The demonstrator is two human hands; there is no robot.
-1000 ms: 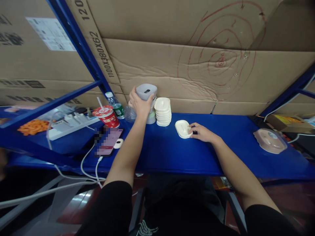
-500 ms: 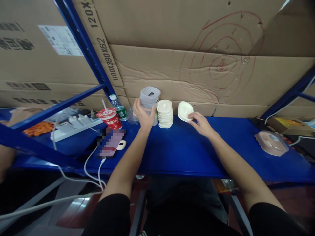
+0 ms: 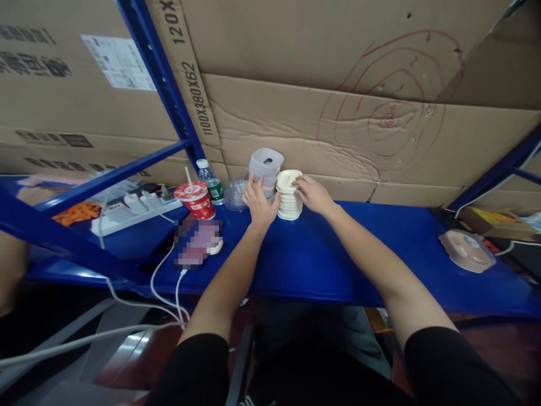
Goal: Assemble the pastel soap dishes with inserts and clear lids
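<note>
A stack of several cream lids [image 3: 289,206] stands near the middle of the blue table, its top piece slightly tilted. My right hand [image 3: 311,193] pinches the right edge of that top lid. Just left of the stack are grey containers [image 3: 265,162] piled on one another, the top one with a dark oval slot. Against their front and left side rests my left hand [image 3: 261,204], fingers spread, its thumb beside the cream stack. Behind the left hand sits a clear plastic piece [image 3: 235,194].
A red cup with a straw [image 3: 195,202], a bottle [image 3: 210,183] and a phone with a cable [image 3: 198,243] lie left. A pinkish container [image 3: 467,250] sits right. Cardboard [image 3: 287,118] rises behind. Another person's arm [image 3: 12,265] shows far left.
My right hand has moved left, bringing the separate cream lid onto the stack. My left hand is slightly lower on the grey containers, its fingers more spread. The camera view has shifted slightly.
</note>
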